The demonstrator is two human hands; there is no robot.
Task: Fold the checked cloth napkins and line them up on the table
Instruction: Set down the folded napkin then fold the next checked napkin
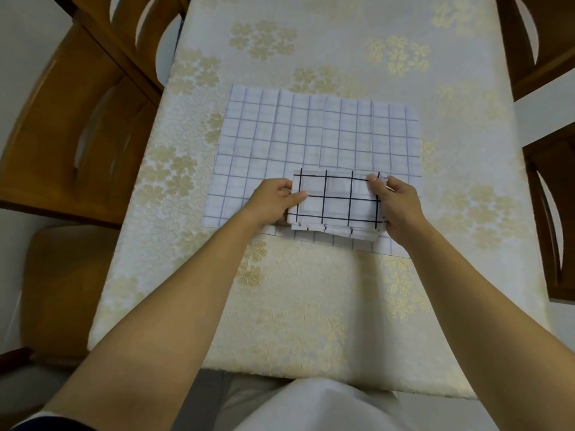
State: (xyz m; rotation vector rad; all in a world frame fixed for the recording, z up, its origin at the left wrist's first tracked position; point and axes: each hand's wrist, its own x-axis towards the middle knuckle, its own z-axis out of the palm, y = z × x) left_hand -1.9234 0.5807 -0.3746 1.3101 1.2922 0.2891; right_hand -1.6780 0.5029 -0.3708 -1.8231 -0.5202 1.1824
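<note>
Both hands were on a black-checked napkin stack (337,200), folded, w/ several layered edges showing along its near side. Left hand (273,200) gripped the left end, thumb on top, fingers tucked under. Right hand (399,206) gripped the right end, thumb pressed near the far corner, fingers curled round the edge. So both pinched the stack; neither was spread.

The stack sat near-middle of the table, over the near part of a pale checked cloth (311,132) lying flat on the floral tablecloth (311,306). Couldn't tell whether it rested on that cloth or was held just clear. The pale cloth's far part showed 3 vertical edges, maybe 4 folded pieces side by side, not certain.

Step in hand, prob.: squaring the stack and setting it in place. To do it well:
- keep both grips level so layers don't slide;
- nudge the near edges flush;
- keep the black lines parallel w/ the pale cloth's lines;
- press flat before letting go.

Risk: lower layers fanning out at the near right corner, where they looked a bit staggered. Wooden chairs (93,126) stood at the sides, well apart.
</note>
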